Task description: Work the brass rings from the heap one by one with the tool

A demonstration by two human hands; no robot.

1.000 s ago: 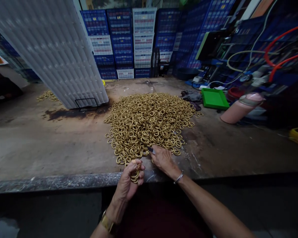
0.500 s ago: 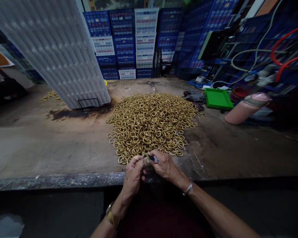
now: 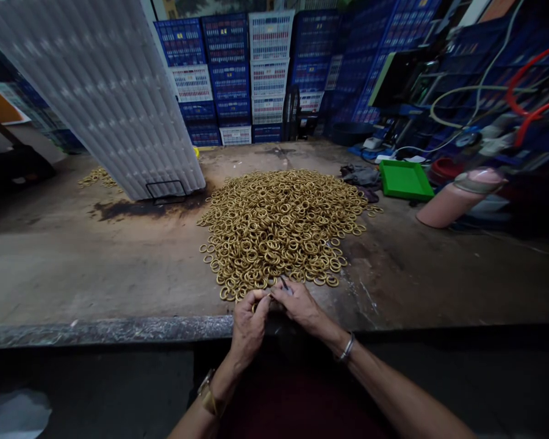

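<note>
A large heap of brass-coloured rings [image 3: 283,213] lies on the worktable in front of me. At its near edge my left hand [image 3: 249,323] is closed, pinching a ring [image 3: 254,308] that shows partly between the fingers. My right hand [image 3: 302,308] is closed on a small dark-tipped tool [image 3: 284,284] with a pale grey part; its exact kind is too small to tell. The fingertips of both hands meet, or nearly so, just above the table's front edge. Fingers hide most of the held ring.
Tall translucent ribbed sheets [image 3: 119,110] lean over a black wire stand [image 3: 165,190] at left. To the right are a green tray [image 3: 405,180], a pink cylinder [image 3: 457,198] and a dark cloth [image 3: 360,175]. Blue and white crates [image 3: 269,76] stack behind the worktable [image 3: 119,262].
My hands have come closer together. My left hand has turned, its thumb now up by the ring, and the tool in my right hand points more upward. The view has shifted slightly.
</note>
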